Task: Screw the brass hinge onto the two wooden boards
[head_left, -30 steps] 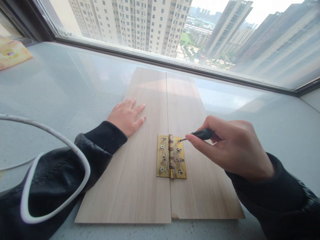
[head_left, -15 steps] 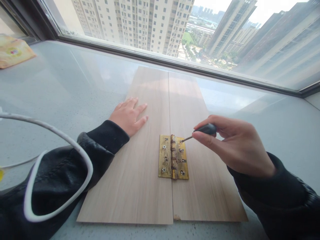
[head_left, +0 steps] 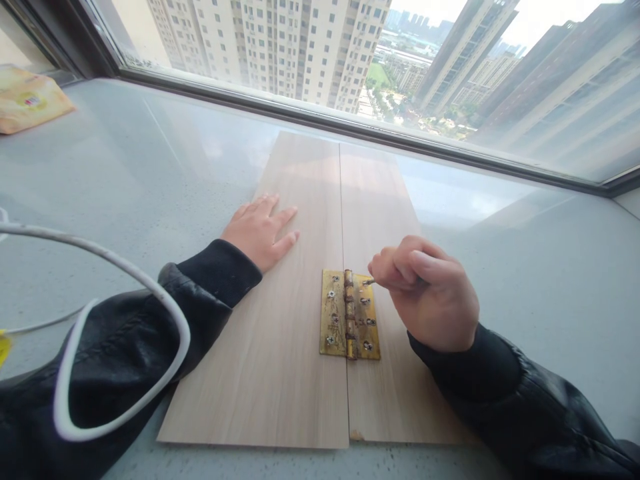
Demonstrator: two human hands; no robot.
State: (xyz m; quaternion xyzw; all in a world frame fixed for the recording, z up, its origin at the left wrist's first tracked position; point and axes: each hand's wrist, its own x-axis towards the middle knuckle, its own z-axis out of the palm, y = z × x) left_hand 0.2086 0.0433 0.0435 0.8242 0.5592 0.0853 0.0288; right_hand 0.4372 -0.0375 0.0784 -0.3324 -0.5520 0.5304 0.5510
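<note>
A pale grey windowsill (head_left: 125, 173) runs under a wide window that looks out on tall apartment blocks. At its far left corner lies a yellow packet (head_left: 27, 105). A white cable (head_left: 125, 280) loops across the person's dark left sleeve near the left edge.

The left hand (head_left: 260, 230) lies flat, fingers spread and holding nothing, palm down on the left wooden board (head_left: 280, 320), near that board's outer edge. This board lies edge to edge with the right wooden board (head_left: 380, 200), both flat on the sill with their long sides running toward the window.

A worn brass hinge (head_left: 349, 315) spans the seam between the boards, closer to the near edge than the far one, with screw heads showing in both leaves.

The right hand (head_left: 425, 293) is curled shut around a small screwdriver (head_left: 369, 282). Only its metal tip shows; the handle is hidden in the fist. The tip sits on the top screw (head_left: 364, 283) of the hinge's right leaf.

The step in hand looks like turning that top screw. The next move likely calls for keeping the tip seated in the screw head while twisting, with the flat hand pinning the boards.
</note>
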